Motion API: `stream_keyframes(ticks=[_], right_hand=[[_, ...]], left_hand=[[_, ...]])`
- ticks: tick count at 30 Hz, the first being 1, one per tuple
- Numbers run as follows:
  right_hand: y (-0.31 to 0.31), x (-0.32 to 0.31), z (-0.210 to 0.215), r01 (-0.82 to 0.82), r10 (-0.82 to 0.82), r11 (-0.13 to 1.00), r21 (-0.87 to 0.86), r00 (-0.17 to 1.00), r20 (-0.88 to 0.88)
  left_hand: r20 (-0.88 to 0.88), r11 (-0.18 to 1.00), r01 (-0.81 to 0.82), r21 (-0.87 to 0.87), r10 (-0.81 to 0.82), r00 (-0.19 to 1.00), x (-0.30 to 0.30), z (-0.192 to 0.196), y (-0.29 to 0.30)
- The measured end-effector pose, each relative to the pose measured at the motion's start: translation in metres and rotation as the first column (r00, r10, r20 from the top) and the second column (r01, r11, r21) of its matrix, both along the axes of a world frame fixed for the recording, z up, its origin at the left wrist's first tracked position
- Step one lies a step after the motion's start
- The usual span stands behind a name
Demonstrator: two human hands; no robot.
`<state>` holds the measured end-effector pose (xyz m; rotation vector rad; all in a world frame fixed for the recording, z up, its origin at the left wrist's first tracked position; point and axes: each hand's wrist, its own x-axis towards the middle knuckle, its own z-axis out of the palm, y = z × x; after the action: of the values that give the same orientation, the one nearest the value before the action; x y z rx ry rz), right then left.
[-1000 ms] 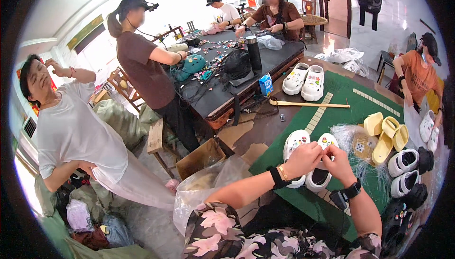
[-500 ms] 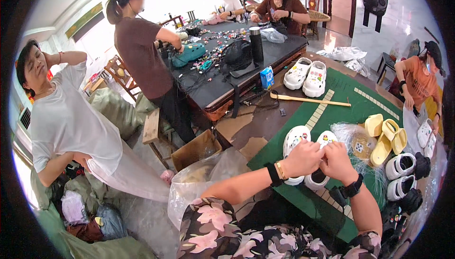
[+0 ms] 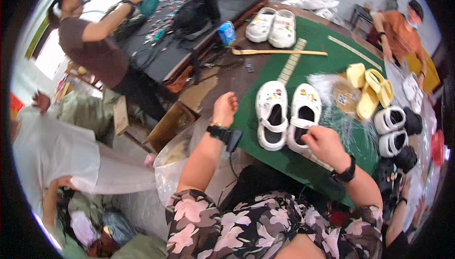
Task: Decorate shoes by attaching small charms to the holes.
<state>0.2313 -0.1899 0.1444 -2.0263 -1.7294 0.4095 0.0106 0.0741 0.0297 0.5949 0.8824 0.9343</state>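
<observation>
Two white clogs lie side by side on the green mat, toes pointing away from me, with small colourful charms on their tops. The left clog (image 3: 272,93) has its strap across the opening. Beside it is the right clog (image 3: 307,99). My right hand (image 3: 327,146) is closed over the right clog's heel end, fingertips close to its strap; whatever its fingers hold, if anything, is hidden. Off the mat's left edge, my left hand (image 3: 224,109) is raised in a loose fist, apart from the clogs, with nothing visible in it.
The green mat (image 3: 327,72) carries a wooden stick (image 3: 279,52), another white clog pair (image 3: 282,28), yellow slippers (image 3: 367,102) and clear plastic strands (image 3: 358,131). White strapped shoes (image 3: 389,120) stand at right. A cardboard box (image 3: 171,126) is left; people stand left and far right.
My hands have parted from above the clogs; the left moved left off the mat, the right moved back to the right clog's heel. The view shifted, and the person in brown raised a teal clog.
</observation>
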Motion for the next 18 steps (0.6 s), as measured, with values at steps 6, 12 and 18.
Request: stream_keyframes(ticks=[6, 12, 18], right_hand=[[0.015, -0.019, -0.02, 0.172, -0.172, 0.981, -0.089, 0.985, 0.014], [0.058, -0.033, -0.05, 0.098, -0.094, 0.994, -0.047, 0.991, 0.09], [0.074, -0.017, -0.06, 0.158, -0.158, 0.987, 0.011, 0.972, 0.173]], left_hand=[[-0.306, 0.964, 0.01, 0.267, 0.075, 0.949, 0.018, -0.032, -0.032], [-0.47, 0.907, 0.001, 0.421, 0.217, 0.856, 0.016, -0.037, -0.043], [-0.486, 0.874, 0.096, 0.476, 0.17, 0.857, 0.019, -0.043, -0.039]])
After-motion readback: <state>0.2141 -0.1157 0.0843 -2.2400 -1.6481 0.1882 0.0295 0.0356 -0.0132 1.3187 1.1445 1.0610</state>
